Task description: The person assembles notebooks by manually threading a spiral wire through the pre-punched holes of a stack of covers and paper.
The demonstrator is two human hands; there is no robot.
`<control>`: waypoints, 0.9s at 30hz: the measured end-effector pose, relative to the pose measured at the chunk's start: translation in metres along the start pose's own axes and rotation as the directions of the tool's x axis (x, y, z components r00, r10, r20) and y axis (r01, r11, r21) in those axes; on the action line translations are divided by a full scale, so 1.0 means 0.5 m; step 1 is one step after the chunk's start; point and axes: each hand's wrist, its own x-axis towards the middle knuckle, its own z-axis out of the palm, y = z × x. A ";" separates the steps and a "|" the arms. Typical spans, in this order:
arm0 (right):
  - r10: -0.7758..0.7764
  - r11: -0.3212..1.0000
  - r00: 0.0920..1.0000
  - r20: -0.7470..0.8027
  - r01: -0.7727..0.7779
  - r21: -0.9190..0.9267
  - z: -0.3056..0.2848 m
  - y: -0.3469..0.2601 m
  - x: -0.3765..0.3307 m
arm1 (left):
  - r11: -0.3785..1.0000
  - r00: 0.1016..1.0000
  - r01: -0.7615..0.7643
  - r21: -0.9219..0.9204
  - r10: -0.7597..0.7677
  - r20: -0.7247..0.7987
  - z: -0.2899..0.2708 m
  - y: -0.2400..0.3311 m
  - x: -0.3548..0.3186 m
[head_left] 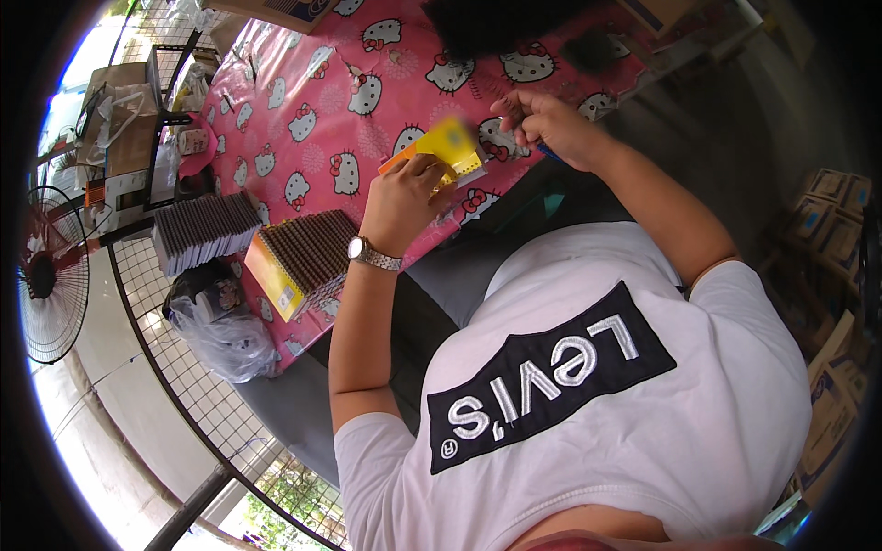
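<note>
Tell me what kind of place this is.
Probably a small packing spot in a home or shop: stacked flat packets on a pink cartoon tablecloth, cardboard boxes piled aside, a standing fan nearby.

We wear a white short-sleeved T-shirt (643, 404), loose over the chest and belly, its fabric smooth with soft folds near the sleeves. Across the front runs a slanted black panel (551, 376) with white block lettering. The sleeves end above the elbow, leaving both forearms bare. On our left wrist sits a metal wristwatch (370, 253) with a round pale dial and a silver link bracelet. Our right wrist carries nothing that we can make out. Our hands are bare, without gloves, and we cannot tell whether any fingers carry rings.
</note>
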 end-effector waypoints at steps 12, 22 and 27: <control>-0.043 0.987 0.989 -0.141 0.021 -0.156 0.105 0.050 -0.042 | 0.998 1.000 -0.012 0.062 0.013 -0.017 0.005 0.003 -0.009; 0.002 0.996 0.996 -0.093 -0.009 -0.085 0.088 0.044 -0.028 | 0.999 0.999 -0.039 0.030 0.038 0.012 -0.005 -0.005 0.003; -0.009 1.000 0.992 -0.122 0.006 -0.021 0.097 0.051 -0.030 | 0.992 0.999 -0.046 0.118 0.048 -0.010 0.012 0.008 0.002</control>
